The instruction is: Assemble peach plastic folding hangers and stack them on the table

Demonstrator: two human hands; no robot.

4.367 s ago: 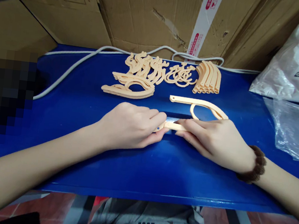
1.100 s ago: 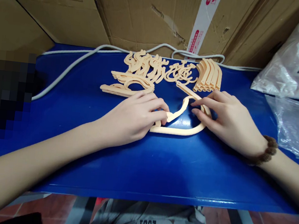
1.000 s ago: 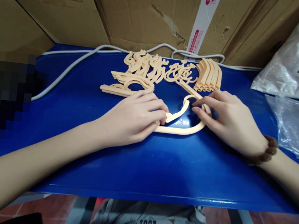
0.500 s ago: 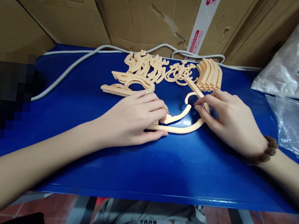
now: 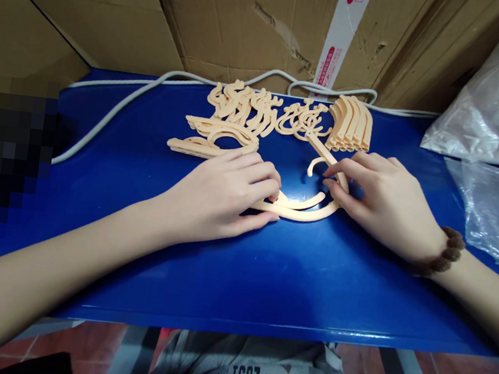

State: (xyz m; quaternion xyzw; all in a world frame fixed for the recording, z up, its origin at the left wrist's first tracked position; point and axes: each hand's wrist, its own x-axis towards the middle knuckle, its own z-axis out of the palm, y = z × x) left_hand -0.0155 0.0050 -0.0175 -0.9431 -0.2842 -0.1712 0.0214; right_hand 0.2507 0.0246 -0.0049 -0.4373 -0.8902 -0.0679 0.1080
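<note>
A cream plastic folding hanger [image 5: 303, 215] lies across the blue table between both hands. My left hand [image 5: 235, 194] is closed around its left end, thumb below and fingers above; that end is hidden under the palm. A curved inner arm runs close along the hanger's long curved bar. My right hand [image 5: 372, 192] pinches the straight bar at the right side with thumb and forefinger. The small hook [image 5: 315, 166] curls out just left of these fingertips. Folded hangers [image 5: 211, 146] lie beyond my left hand.
At the back lie piles of S-shaped pieces [image 5: 243, 108], hook pieces [image 5: 300, 118] and curved arm pieces [image 5: 351, 123]. A white cable [image 5: 117, 118] runs along the table [image 5: 219, 291] against cardboard boxes [image 5: 257, 38]. Clear plastic bags [image 5: 487, 112] rest at the right.
The hanger's inner curved arm has swung down towards the long curved bar, and its tip now sits lower and further right. Both hands stay nearly in place.
</note>
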